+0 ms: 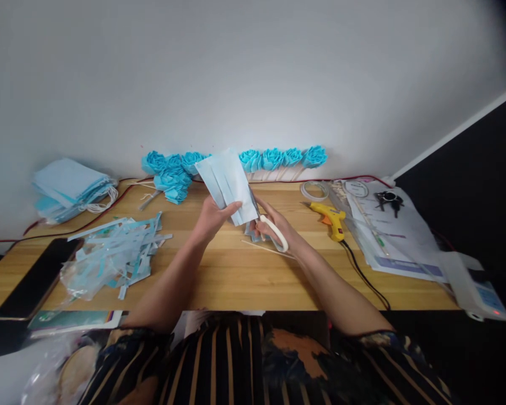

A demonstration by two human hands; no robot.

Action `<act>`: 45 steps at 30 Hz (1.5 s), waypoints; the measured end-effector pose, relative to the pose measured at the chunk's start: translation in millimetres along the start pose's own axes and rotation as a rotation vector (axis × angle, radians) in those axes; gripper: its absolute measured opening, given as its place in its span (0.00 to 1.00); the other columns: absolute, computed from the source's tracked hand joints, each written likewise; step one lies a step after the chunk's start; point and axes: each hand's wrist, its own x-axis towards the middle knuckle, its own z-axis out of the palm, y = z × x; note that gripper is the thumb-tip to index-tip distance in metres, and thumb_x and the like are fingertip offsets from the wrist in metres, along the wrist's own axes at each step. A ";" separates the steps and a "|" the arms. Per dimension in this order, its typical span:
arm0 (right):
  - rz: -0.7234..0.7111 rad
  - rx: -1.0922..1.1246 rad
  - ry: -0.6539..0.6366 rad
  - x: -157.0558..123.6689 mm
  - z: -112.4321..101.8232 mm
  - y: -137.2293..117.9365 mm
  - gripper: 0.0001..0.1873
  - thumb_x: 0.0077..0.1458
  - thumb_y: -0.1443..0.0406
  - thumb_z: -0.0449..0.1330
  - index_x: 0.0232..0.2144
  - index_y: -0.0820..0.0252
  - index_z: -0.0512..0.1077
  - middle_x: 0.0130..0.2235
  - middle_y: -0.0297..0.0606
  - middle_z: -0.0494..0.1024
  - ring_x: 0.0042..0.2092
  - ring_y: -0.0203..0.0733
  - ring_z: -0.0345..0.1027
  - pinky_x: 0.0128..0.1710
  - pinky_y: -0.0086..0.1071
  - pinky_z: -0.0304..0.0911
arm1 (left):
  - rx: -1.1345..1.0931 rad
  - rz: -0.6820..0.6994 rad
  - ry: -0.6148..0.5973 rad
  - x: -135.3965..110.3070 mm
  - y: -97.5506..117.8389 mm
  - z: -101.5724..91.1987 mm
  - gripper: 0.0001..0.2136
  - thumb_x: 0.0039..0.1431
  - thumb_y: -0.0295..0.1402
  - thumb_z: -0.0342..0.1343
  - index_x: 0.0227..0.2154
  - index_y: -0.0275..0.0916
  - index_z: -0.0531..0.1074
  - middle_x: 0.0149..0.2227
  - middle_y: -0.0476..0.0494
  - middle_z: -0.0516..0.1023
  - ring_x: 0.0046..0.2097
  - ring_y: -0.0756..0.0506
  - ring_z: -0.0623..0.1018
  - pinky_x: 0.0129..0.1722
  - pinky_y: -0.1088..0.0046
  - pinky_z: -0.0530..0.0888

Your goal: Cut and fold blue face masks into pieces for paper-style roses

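Note:
My left hand (pixel 214 216) pinches the lower edge of a light blue pleated face mask (pixel 227 183), holding it up above the wooden table (pixel 236 275). My right hand (pixel 274 222) is closed on white-handled scissors (pixel 274 232), whose blades sit at the mask's lower right corner. A thin wooden stick (pixel 267 249) lies on the table just below both hands.
Blue mask-fabric roses (pixel 274 158) line the wall. A stack of masks (pixel 69 188) lies far left, cut strips (pixel 113 253) and a black phone (pixel 36 278) at left. A yellow glue gun (pixel 331 218) with black cord, papers (pixel 388 230) and keys (pixel 388 199) lie right.

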 end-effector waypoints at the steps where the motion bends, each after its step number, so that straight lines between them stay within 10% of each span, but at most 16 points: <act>1: -0.006 -0.002 -0.002 -0.1 -0.2 0.5 0.58 0.45 0.47 0.69 0.70 0.58 0.49 0.30 0.32 0.76 0.26 0.35 0.67 0.24 0.28 0.58 | 0.001 0.001 0.007 0.6 -0.9 -0.1 0.21 0.38 0.41 0.72 0.34 0.33 0.78 0.37 0.38 0.82 0.40 0.37 0.81 0.40 0.62 0.77; 45: 0.035 0.074 0.086 -2.6 6.4 -3.3 0.51 0.46 0.55 0.68 0.68 0.59 0.53 0.24 0.25 0.72 0.18 0.29 0.60 0.17 0.24 0.54 | -0.030 0.041 0.069 -2.7 -4.4 8.5 0.23 0.40 0.42 0.71 0.37 0.34 0.76 0.40 0.38 0.83 0.43 0.37 0.80 0.41 0.64 0.77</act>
